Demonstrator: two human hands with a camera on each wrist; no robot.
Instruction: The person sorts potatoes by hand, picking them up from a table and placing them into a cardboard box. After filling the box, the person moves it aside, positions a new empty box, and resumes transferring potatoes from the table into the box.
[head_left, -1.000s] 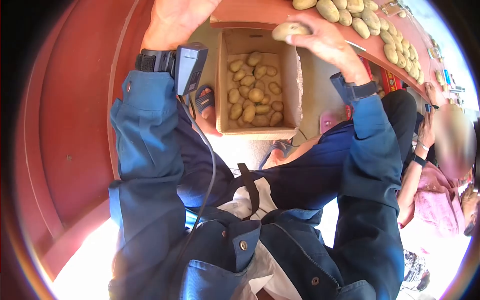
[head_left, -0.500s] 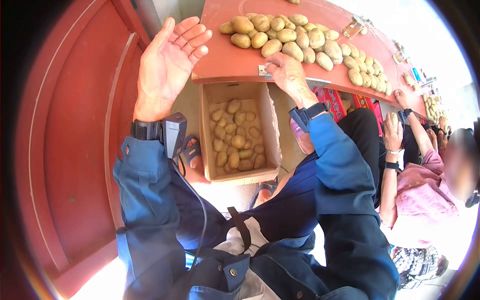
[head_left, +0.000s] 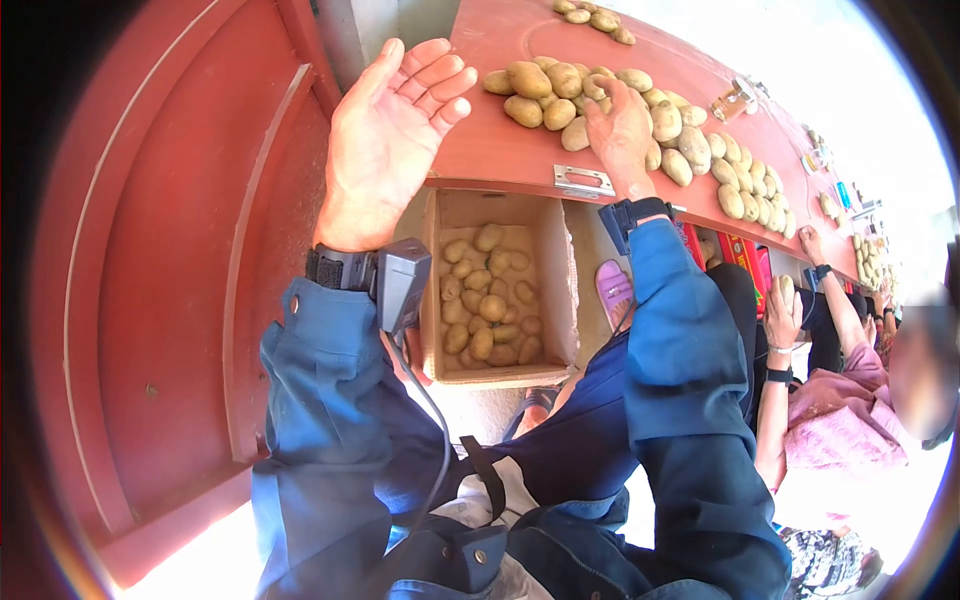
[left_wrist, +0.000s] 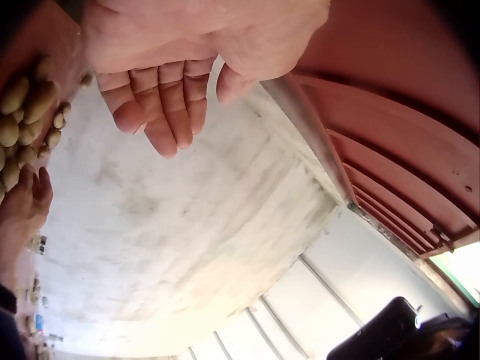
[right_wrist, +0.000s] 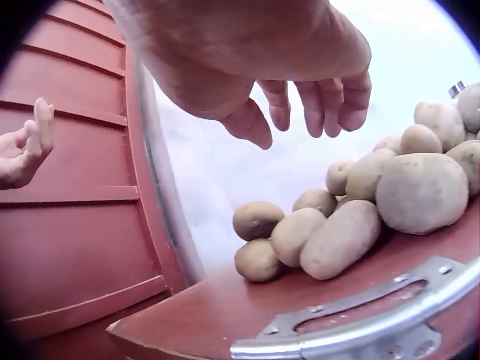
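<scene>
Potatoes (head_left: pixel 693 147) lie on the table (head_left: pixel 500 140); others seem inside the box (head_left: pixel 571 300) below its edge.

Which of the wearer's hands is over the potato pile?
The right hand, its fingers above the potatoes on the red table. The left hand is off to the side, palm showing.

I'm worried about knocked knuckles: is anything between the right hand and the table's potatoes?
Nothing visible; only air separates the right hand from the potatoes. The metal handle on the table's near edge lies outside that gap.
</scene>
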